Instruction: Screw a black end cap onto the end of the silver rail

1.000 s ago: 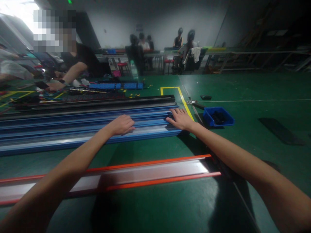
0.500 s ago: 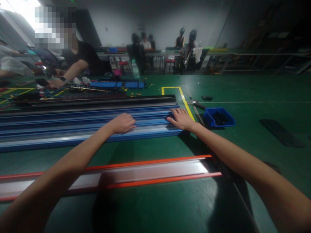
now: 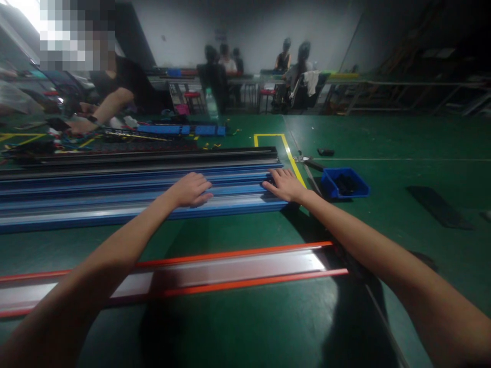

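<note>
Long blue metal channels [image 3: 115,200] lie side by side across the green table [image 3: 245,327]. My left hand [image 3: 191,189] rests palm down on them near the middle, its fingers a little bent and apart. At their right end my right hand [image 3: 284,185] lies with fingers spread over the channels. Neither hand is wrapped round anything. Nearer to me, below both hands, is a silvery channel with orange edges [image 3: 238,267], partly behind my left forearm. Black channels [image 3: 230,155] lie just beyond the blue ones.
Right of my right hand are a blue bin [image 3: 364,191] with dark parts, pliers [image 3: 312,163] and a flat dark piece [image 3: 439,207]. At the far left a person's arm [image 3: 113,110] works among wires and blue strips [image 3: 164,130]. More people sit behind.
The view has shifted slightly, so most things sit a little higher in the picture. Both my hands stay on the blue channels; the left one's fingers look slightly more parted.
</note>
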`<state>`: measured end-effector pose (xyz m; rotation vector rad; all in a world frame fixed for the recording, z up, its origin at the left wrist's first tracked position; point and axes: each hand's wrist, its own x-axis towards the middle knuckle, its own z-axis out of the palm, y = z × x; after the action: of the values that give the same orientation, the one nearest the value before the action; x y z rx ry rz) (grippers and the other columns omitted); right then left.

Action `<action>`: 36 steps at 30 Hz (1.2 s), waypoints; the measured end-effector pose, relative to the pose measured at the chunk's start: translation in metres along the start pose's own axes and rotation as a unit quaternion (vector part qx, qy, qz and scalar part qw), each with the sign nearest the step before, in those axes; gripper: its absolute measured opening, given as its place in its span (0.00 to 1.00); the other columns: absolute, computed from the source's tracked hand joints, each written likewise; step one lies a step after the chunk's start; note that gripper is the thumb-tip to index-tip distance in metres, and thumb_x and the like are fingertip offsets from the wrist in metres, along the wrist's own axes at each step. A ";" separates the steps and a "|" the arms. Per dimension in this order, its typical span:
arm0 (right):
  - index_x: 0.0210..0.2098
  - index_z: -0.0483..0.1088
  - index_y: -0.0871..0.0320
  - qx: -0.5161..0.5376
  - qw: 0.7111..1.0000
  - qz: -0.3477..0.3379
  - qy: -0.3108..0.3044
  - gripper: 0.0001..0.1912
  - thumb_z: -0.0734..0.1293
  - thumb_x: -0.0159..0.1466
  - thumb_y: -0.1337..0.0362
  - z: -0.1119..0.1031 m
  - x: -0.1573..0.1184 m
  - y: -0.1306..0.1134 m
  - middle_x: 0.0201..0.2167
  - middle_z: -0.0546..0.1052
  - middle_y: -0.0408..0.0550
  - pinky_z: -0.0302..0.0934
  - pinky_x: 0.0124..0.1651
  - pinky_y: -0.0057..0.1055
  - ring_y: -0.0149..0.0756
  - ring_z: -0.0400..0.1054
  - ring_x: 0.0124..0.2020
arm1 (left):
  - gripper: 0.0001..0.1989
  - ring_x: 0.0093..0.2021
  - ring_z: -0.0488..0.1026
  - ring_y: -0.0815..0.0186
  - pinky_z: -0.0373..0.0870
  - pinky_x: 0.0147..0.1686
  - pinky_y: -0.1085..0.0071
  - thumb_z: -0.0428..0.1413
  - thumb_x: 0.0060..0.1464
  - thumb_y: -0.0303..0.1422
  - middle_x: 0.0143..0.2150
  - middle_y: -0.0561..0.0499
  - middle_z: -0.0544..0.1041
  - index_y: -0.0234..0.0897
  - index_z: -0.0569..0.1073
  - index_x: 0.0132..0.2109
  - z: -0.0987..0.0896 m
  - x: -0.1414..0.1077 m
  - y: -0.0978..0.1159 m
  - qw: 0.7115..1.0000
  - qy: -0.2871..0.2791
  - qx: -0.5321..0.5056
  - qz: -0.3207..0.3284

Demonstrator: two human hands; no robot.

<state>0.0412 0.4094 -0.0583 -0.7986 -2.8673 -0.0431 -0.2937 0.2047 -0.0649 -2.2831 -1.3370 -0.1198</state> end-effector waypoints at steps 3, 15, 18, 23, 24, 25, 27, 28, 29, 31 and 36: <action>0.70 0.59 0.67 0.001 1.000 0.000 -0.003 0.42 0.48 0.74 0.39 0.000 0.000 0.000 0.65 0.69 0.68 0.54 0.66 0.52 0.62 0.64 0.63 | 0.20 0.37 0.70 0.56 0.64 0.38 0.61 0.50 0.66 0.43 0.35 0.39 0.77 0.30 0.78 0.44 -0.001 -0.003 0.000 1.000 0.013 -0.009 -0.007; 0.71 0.59 0.65 0.001 1.000 -0.001 0.008 0.41 0.49 0.74 0.39 0.000 -0.001 0.000 0.66 0.69 0.65 0.49 0.68 0.55 0.61 0.62 0.65 | 0.23 0.46 0.76 0.51 0.68 0.45 0.55 0.45 0.70 0.44 0.46 0.37 0.81 0.32 0.79 0.49 -0.090 0.051 0.073 0.999 -0.016 -0.027 -0.041; 0.71 0.58 0.65 0.003 1.000 0.002 0.018 0.39 0.49 0.75 0.41 -0.002 -0.003 -0.002 0.65 0.69 0.65 0.49 0.69 0.54 0.60 0.63 0.65 | 0.27 0.50 0.77 0.51 0.69 0.50 0.54 0.46 0.69 0.51 0.52 0.38 0.81 0.36 0.76 0.57 -0.111 0.060 0.154 0.994 -0.050 -0.091 -0.041; 0.70 0.60 0.64 0.002 0.999 0.002 0.043 0.34 0.50 0.77 0.45 -0.015 -0.006 0.000 0.66 0.68 0.62 0.49 0.69 0.49 0.56 0.62 0.66 | 0.42 0.50 0.79 0.45 0.72 0.48 0.52 0.50 0.59 0.63 0.56 0.31 0.79 0.32 0.71 0.65 -0.104 0.043 0.234 0.984 -0.101 -0.127 -0.079; 0.69 0.61 0.64 0.002 0.999 -0.001 0.048 0.33 0.51 0.77 0.46 -0.020 -0.007 0.002 0.65 0.68 0.62 0.49 0.69 0.48 0.55 0.61 0.66 | 0.41 0.49 0.80 0.46 0.73 0.46 0.52 0.50 0.60 0.62 0.55 0.31 0.80 0.32 0.72 0.64 -0.100 0.039 0.238 0.981 -0.108 -0.130 -0.092; 0.68 0.62 0.64 0.006 0.999 -0.007 0.052 0.33 0.52 0.77 0.46 -0.025 -0.007 0.004 0.65 0.69 0.62 0.50 0.68 0.47 0.55 0.62 0.65 | 0.39 0.48 0.80 0.47 0.74 0.45 0.53 0.50 0.62 0.61 0.54 0.31 0.80 0.32 0.72 0.63 -0.098 0.037 0.238 0.980 -0.111 -0.132 -0.101; 0.66 0.64 0.65 0.025 0.998 -0.018 0.053 0.31 0.54 0.76 0.47 -0.039 -0.011 0.008 0.62 0.71 0.63 0.55 0.66 0.46 0.55 0.64 0.63 | 0.37 0.48 0.80 0.47 0.75 0.42 0.53 0.49 0.63 0.59 0.53 0.31 0.81 0.32 0.73 0.62 -0.096 0.034 0.235 0.980 -0.106 -0.132 -0.106; 0.65 0.64 0.64 0.041 0.998 -0.022 0.052 0.30 0.54 0.76 0.48 -0.046 -0.014 0.011 0.61 0.71 0.64 0.57 0.64 0.45 0.54 0.65 0.62 | 0.36 0.47 0.80 0.47 0.76 0.42 0.53 0.49 0.63 0.59 0.52 0.31 0.81 0.32 0.74 0.61 -0.096 0.034 0.233 0.981 -0.100 -0.131 -0.103; 0.65 0.65 0.64 0.059 0.997 -0.025 0.050 0.29 0.55 0.76 0.49 -0.054 -0.019 0.014 0.61 0.71 0.64 0.58 0.64 0.46 0.54 0.66 0.61 | 0.36 0.47 0.81 0.47 0.76 0.42 0.53 0.49 0.63 0.59 0.52 0.31 0.81 0.33 0.74 0.61 -0.097 0.033 0.231 0.982 -0.096 -0.130 -0.100; 0.64 0.65 0.64 0.097 0.993 -0.031 0.058 0.28 0.56 0.76 0.50 -0.071 -0.034 0.019 0.61 0.72 0.64 0.60 0.63 0.47 0.53 0.67 0.61 | 0.36 0.46 0.81 0.47 0.76 0.41 0.53 0.49 0.63 0.59 0.51 0.31 0.82 0.33 0.74 0.60 -0.099 0.032 0.227 0.982 -0.096 -0.133 -0.093; 0.60 0.69 0.62 0.214 0.972 -0.041 0.089 0.25 0.61 0.73 0.51 -0.101 -0.095 0.026 0.60 0.74 0.61 0.62 0.64 0.48 0.52 0.68 0.61 | 0.36 0.45 0.82 0.48 0.77 0.40 0.54 0.47 0.63 0.59 0.51 0.33 0.82 0.31 0.76 0.58 -0.104 0.016 0.220 0.980 -0.104 -0.133 -0.101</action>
<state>0.1503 0.3757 0.0249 -0.5556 -2.5964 0.4545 -0.0835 0.0822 -0.0485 -2.4248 -1.7539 -0.1390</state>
